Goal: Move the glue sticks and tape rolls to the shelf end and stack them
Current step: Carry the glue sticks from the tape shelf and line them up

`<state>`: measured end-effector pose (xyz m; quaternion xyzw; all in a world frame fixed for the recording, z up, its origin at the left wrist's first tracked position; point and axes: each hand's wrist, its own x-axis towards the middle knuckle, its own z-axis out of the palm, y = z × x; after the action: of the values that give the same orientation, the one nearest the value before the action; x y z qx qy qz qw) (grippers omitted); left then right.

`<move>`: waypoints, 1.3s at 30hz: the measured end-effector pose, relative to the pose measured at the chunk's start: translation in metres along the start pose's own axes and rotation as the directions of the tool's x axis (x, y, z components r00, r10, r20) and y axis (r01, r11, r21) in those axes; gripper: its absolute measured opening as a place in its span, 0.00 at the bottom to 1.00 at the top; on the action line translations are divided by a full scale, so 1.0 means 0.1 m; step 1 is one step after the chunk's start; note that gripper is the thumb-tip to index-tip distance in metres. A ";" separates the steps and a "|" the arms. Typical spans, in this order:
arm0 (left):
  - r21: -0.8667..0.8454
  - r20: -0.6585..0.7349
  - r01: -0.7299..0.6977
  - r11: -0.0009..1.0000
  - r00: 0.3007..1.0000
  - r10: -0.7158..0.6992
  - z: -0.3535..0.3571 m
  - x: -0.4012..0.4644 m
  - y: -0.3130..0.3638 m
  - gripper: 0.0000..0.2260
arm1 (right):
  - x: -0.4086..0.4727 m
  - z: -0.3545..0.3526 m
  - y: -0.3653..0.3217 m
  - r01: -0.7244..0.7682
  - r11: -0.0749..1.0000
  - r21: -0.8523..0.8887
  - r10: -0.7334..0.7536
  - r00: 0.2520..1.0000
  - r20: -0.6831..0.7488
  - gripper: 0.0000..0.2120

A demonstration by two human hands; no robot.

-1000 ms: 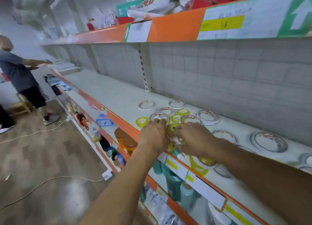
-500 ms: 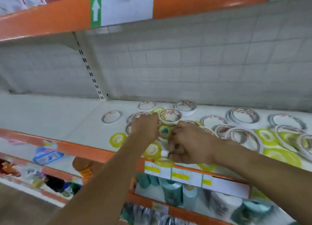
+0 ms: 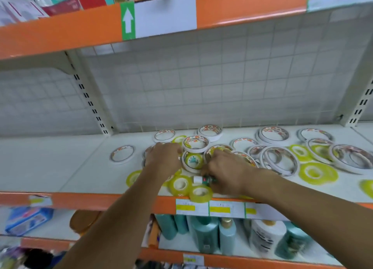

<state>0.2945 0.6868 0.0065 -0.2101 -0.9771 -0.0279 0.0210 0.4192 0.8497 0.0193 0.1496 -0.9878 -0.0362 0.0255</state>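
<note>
Fingers of my right hand (image 3: 226, 173) curl around a glue stick (image 3: 201, 180) near the shelf (image 3: 60, 167) front; my left hand (image 3: 163, 159) rests curled on tape rolls (image 3: 192, 160), grip unclear. More rolls lie scattered rightward.

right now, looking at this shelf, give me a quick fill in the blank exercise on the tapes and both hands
1. The small glue stick lies under the ____ hand.
2. The shelf has an ____ front edge.
3. The white arrow on the green label points ____.
4. The left hand rests among the ____ rolls.

Missing words: right; orange; up; tape
</note>
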 end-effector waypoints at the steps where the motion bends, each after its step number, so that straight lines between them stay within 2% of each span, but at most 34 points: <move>1: -0.011 0.009 0.010 1.000 1.000 -0.010 0.00 0.02 -0.01 0.16 | 0.00 0.00 0.01 -0.015 1.000 0.008 0.015 1.000 -0.015 0.12; 5: 0.051 -0.010 0.014 0.999 1.000 -0.013 -0.01 0.06 0.05 0.12 | 0.02 0.04 0.07 -0.074 0.996 0.059 0.076 0.997 -0.028 0.14; 7: 0.120 -0.049 0.009 0.993 0.999 -0.003 -0.02 0.05 0.10 0.11 | 0.02 0.07 0.09 -0.087 0.991 0.103 0.092 0.995 -0.042 0.14; 10: 0.134 -0.082 0.015 0.991 0.997 -0.004 -0.03 0.05 0.14 0.11 | 0.02 0.09 0.12 -0.114 0.981 0.158 0.122 0.992 -0.041 0.14; 16: 0.014 -0.077 0.010 1.000 0.997 -0.009 -0.02 0.08 0.10 0.11 | 0.05 0.04 0.14 -0.156 0.962 0.225 0.168 0.985 -0.036 0.12; 19: -0.140 -0.042 0.029 0.990 0.999 -0.035 -0.02 0.06 0.08 0.13 | 0.05 0.02 0.15 -0.151 0.957 0.249 0.166 0.985 -0.043 0.12; 22: -0.242 -0.042 0.028 0.970 0.998 -0.040 -0.04 0.04 0.04 0.12 | 0.05 0.02 0.15 -0.151 0.936 0.318 0.175 0.983 -0.049 0.19; 24: -0.232 -0.045 0.015 0.973 0.999 -0.026 -0.06 0.03 0.02 0.09 | 0.05 0.02 0.14 -0.136 0.927 0.349 0.166 0.984 -0.059 0.26; 26: -0.208 -0.036 -0.054 0.977 0.998 0.048 -0.08 0.02 0.01 0.08 | 0.05 0.02 0.14 -0.118 0.926 0.359 0.155 0.985 -0.077 0.31; 30: -0.314 0.016 -0.078 0.946 0.996 0.088 -0.19 -0.02 -0.03 0.10 | 0.08 0.00 0.14 -0.115 0.922 0.370 0.160 0.983 -0.093 0.30; 32: -0.275 0.024 -0.062 0.959 0.997 0.071 -0.25 -0.04 -0.04 0.11 | 0.08 -0.03 0.13 -0.116 0.919 0.376 0.164 0.982 -0.097 0.27; 37: -0.024 0.088 -0.067 0.997 0.994 0.069 -0.38 -0.19 -0.02 0.12 | 0.09 -0.09 0.06 -0.146 0.936 0.322 0.184 0.979 -0.092 0.24; 39: 0.096 0.111 -0.066 0.993 0.992 0.055 -0.37 -0.25 0.02 0.18 | 0.08 -0.08 0.03 -0.159 0.936 0.315 0.190 0.979 -0.071 0.24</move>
<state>0.3191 0.6764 0.0427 -0.2396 -0.9701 0.0330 -0.0204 0.4107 0.8494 0.0274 0.0652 -0.9881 0.1278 0.0546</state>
